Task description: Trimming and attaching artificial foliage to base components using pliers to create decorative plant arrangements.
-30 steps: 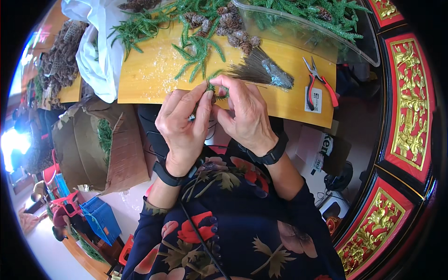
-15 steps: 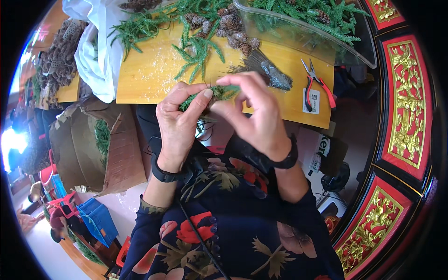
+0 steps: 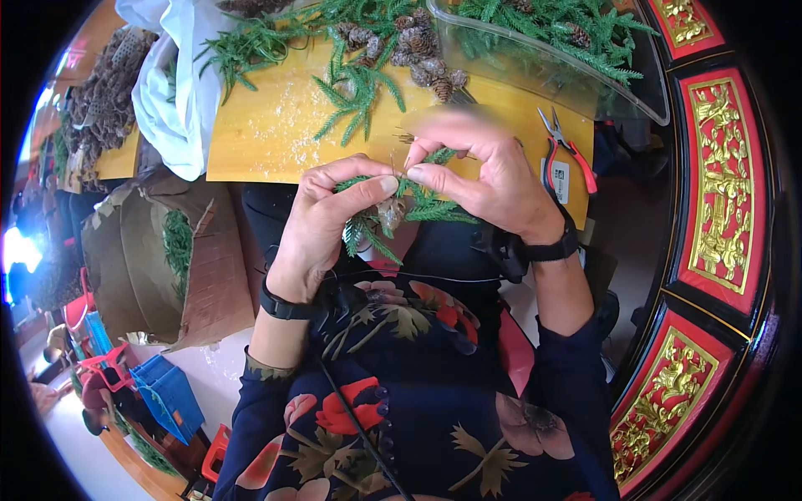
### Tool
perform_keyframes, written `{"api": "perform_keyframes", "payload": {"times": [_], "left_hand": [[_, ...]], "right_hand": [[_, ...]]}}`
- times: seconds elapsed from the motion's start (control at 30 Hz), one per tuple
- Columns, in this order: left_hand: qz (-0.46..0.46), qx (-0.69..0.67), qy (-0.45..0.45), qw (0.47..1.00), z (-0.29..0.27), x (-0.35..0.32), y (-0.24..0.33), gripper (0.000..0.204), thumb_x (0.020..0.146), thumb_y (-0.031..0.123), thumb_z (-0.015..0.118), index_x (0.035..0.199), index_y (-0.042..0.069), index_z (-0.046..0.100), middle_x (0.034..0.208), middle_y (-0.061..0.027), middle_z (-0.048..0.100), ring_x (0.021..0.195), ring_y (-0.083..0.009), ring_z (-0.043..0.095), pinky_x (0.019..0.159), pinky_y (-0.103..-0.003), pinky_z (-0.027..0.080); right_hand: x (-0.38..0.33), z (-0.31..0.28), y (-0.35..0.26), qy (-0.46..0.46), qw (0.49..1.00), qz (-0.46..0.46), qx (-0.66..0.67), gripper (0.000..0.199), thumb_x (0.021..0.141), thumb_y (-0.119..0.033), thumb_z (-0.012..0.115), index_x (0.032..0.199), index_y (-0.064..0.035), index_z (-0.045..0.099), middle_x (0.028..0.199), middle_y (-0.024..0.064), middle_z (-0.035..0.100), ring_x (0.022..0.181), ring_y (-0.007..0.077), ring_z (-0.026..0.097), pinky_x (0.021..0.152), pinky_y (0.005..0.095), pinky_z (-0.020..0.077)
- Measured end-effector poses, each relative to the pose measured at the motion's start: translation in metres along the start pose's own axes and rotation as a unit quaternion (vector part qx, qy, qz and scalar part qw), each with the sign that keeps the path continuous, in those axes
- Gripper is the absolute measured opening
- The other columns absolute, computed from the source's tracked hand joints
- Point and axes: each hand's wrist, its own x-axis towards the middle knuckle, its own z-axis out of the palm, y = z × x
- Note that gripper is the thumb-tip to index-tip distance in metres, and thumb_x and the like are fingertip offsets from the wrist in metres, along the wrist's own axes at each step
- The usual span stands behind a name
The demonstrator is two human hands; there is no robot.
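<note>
I read this as a craft workshop: on the table [image 3: 251,167], cones [image 3: 415,42] and sprigs [image 3: 359,88] lie toward the far edge, a clear tub [image 3: 505,67] of greenery sits at the far right corner, and pliers [image 3: 558,137] lie by the right edge. A torn box [image 3: 134,267] stands just off the near left corner. I can't tell whether the red-and-gold carved panels [image 3: 720,184] on the right belong to a home or a hall.

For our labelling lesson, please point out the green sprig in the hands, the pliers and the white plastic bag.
Green sprig [image 3: 433,210]: head view, on its right-hand needles.
Pliers [image 3: 560,139]: head view, on the metal near the pivot.
White plastic bag [image 3: 185,125]: head view, on its hanging folds.
</note>
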Motion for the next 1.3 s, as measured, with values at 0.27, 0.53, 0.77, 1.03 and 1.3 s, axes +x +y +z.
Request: {"api": "perform_keyframes", "payload": {"times": [0.27,0.53,0.77,1.03,1.3], "left_hand": [[-0.084,-0.054,-0.071,0.992,-0.027,-0.002,0.014,0.015,0.083,0.005,0.067,0.097,0.0,0.069,0.093,-0.0048,0.067,0.084,-0.0112,0.061,0.078,-0.024,0.048],[-0.114,-0.097,-0.134,0.98,-0.046,0.002,0.022,0.015,0.086,0.009,0.068,0.096,-0.001,0.069,0.087,-0.0034,0.068,0.072,-0.0082,0.061,0.068,-0.023,0.049],[-0.149,-0.194,-0.178,0.953,-0.065,0.013,0.02,0.013,0.085,0.007,0.068,0.096,-0.002,0.067,0.084,-0.0043,0.067,0.069,-0.0089,0.062,0.065,-0.022,0.051],[-0.159,-0.159,-0.166,0.96,-0.074,0.017,0.035,0.013,0.084,0.007,0.069,0.095,0.0,0.068,0.082,-0.0037,0.067,0.067,-0.0085,0.061,0.064,-0.021,0.05],[-0.172,-0.049,-0.131,0.975,-0.078,0.029,0.044,0.009,0.083,0.004,0.07,0.091,0.001,0.069,0.079,-0.0012,0.066,0.066,-0.007,0.059,0.064,-0.02,0.046]], "right_hand": [[0.015,0.011,-0.004,-0.007,0.998,-0.055,0.022,0.015,0.074,-0.001,0.077,0.088,-0.0036,0.072,0.094,0.0064,0.062,0.084,0.0146,0.06,0.073,0.0258,0.0486],[0.043,0.018,-0.008,-0.031,0.988,-0.144,0.041,0.018,0.072,-0.004,0.08,0.088,-0.0048,0.073,0.1,0.0082,0.061,0.083,0.0138,0.06,0.072,0.0251,0.0478],[0.064,0.02,-0.008,-0.07,0.979,-0.19,0.024,0.021,0.071,-0.006,0.08,0.09,-0.0057,0.073,0.105,0.0094,0.06,0.078,0.0141,0.057,0.067,0.026,0.0453],[0.08,0.02,-0.013,-0.099,0.956,-0.266,-0.07,0.018,0.074,-0.011,0.077,0.091,-0.0092,0.071,0.1,0.0071,0.062,0.074,0.0169,0.056,0.064,0.0285,0.0428],[0.089,0.021,-0.014,-0.139,0.938,-0.27,-0.166,0.009,0.081,-0.016,0.069,0.086,-0.0112,0.064,0.093,0.0016,0.062,0.076,0.0207,0.058,0.066,0.0324,0.0405]]}}
